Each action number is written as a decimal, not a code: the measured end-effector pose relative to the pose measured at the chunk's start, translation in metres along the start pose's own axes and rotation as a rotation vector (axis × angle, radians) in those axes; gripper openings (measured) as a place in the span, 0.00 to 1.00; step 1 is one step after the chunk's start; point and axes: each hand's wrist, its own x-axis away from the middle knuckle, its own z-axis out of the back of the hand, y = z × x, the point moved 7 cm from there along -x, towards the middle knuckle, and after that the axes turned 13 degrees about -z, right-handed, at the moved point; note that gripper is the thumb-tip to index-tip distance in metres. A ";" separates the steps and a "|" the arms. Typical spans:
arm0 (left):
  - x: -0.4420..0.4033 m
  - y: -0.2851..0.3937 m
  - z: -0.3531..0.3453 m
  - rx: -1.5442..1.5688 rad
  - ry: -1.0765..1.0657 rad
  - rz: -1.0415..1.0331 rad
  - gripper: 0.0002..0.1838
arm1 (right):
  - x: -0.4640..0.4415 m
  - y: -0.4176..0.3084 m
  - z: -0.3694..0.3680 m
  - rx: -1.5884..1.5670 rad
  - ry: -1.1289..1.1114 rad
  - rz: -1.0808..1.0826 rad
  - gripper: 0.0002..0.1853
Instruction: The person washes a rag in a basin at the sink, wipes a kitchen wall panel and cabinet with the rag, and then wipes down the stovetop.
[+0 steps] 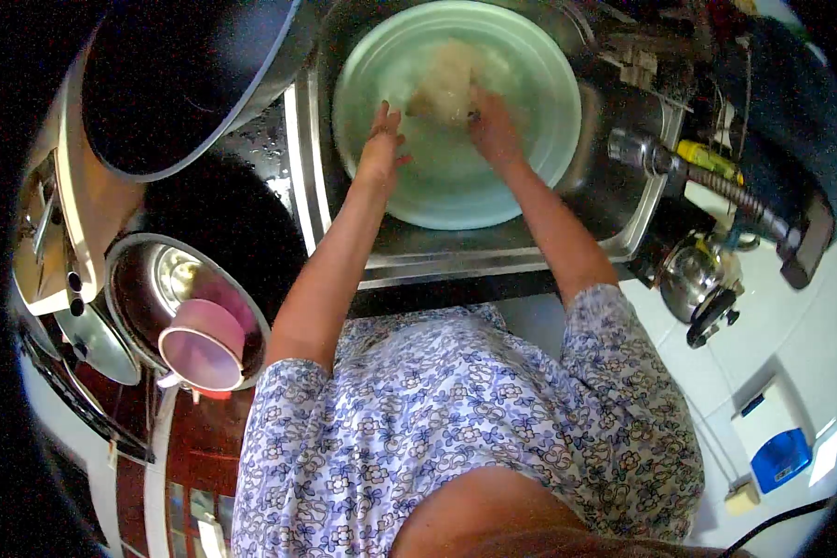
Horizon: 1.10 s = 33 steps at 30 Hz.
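A pale green basin [460,219] of water sits in the steel sink. Under the water lies a pale beige, soft-looking thing [451,79]; its kind is blurred by the water. My right hand [496,135] reaches into the basin from the right, its fingers curled at the right edge of the beige thing and partly hidden by the water. Over the left part of the basin is my left hand [381,144], fingers apart with nothing in them, to the left of the beige thing.
A large dark pot [186,84] stands left of the sink [437,265]. Below it are a metal pan [126,279] and a pink mug [203,344]. A dark tap or hose [716,181] juts in from the right, near a steel kettle-like vessel [697,274].
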 end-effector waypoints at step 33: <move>-0.035 -0.003 -0.035 0.275 -0.042 0.058 0.35 | 0.024 -0.056 0.043 -0.373 -0.062 -0.223 0.19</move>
